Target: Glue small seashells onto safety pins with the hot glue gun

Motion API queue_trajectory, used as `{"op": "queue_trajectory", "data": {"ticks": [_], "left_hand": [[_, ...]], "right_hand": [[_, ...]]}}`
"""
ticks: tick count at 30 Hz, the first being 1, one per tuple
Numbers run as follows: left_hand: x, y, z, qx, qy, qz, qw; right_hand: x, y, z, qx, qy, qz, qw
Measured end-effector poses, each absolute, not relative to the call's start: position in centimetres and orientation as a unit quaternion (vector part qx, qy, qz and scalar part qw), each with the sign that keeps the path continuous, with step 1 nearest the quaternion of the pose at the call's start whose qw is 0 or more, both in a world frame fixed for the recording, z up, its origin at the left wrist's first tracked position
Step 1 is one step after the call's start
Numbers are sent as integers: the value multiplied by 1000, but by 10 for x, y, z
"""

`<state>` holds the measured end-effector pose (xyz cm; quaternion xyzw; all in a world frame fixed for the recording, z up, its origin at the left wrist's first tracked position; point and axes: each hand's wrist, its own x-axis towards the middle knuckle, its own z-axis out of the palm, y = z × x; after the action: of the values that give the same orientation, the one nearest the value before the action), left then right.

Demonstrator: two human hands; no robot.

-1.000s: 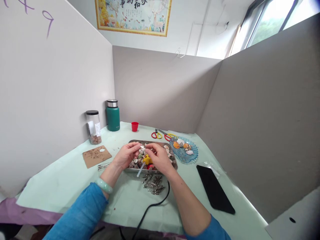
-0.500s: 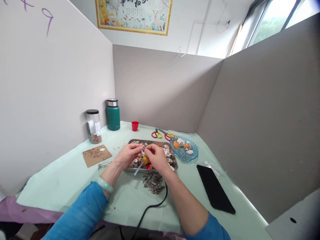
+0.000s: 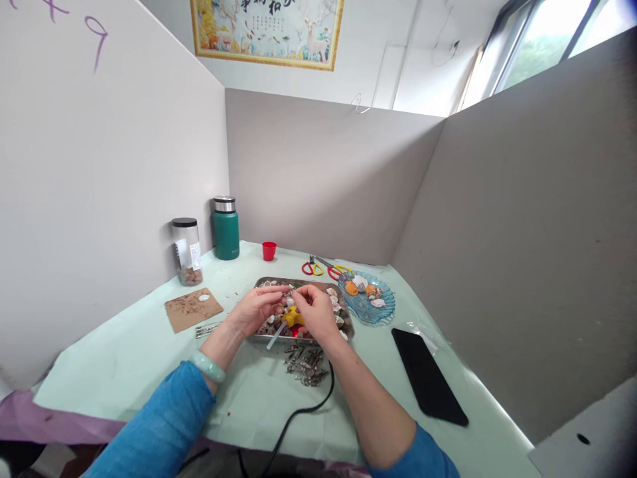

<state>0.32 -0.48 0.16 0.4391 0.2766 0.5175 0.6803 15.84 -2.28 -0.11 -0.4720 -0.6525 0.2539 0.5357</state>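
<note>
Above a metal tray (image 3: 301, 340) of shells, my left hand (image 3: 256, 311) has its fingers extended toward the right, close to the other hand's fingertips. Thumb and fingertips of my right hand (image 3: 316, 312) are pinched together; whatever is between them is too small to name. A yellow glue gun (image 3: 292, 317) with a pale glue stick (image 3: 276, 336) rests in the tray under my hands, with a red glow beside it. Just in front of the tray lies a pile of small metal clips (image 3: 305, 366).
Around the tray are a blue shell-shaped plate (image 3: 355, 309), scissors (image 3: 312, 267), a red cup (image 3: 269, 251), a green bottle (image 3: 226, 232), a jar (image 3: 187, 255), brown cardboard (image 3: 193, 311) and a black phone-like slab (image 3: 428, 378). A black cable (image 3: 303, 411) runs to the front edge.
The fingertips of both hands have come slightly apart. My left fingers have straightened, my right hand has shifted slightly right, and more of the yellow glue gun shows.
</note>
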Motion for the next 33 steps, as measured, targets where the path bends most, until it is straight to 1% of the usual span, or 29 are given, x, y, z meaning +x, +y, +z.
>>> {"op": "queue_trajectory", "data": {"ticks": [7, 20, 33], "left_hand": [[4, -4, -2, 451, 275, 543, 652], [7, -3, -4, 458, 321, 568, 604], [8, -3, -6, 523, 355, 557, 538]], "right_hand": [[160, -24, 0, -481, -659, 225, 533], [157, -29, 5, -496, -665, 195, 524], [154, -28, 3, -495, -657, 195, 534]]}}
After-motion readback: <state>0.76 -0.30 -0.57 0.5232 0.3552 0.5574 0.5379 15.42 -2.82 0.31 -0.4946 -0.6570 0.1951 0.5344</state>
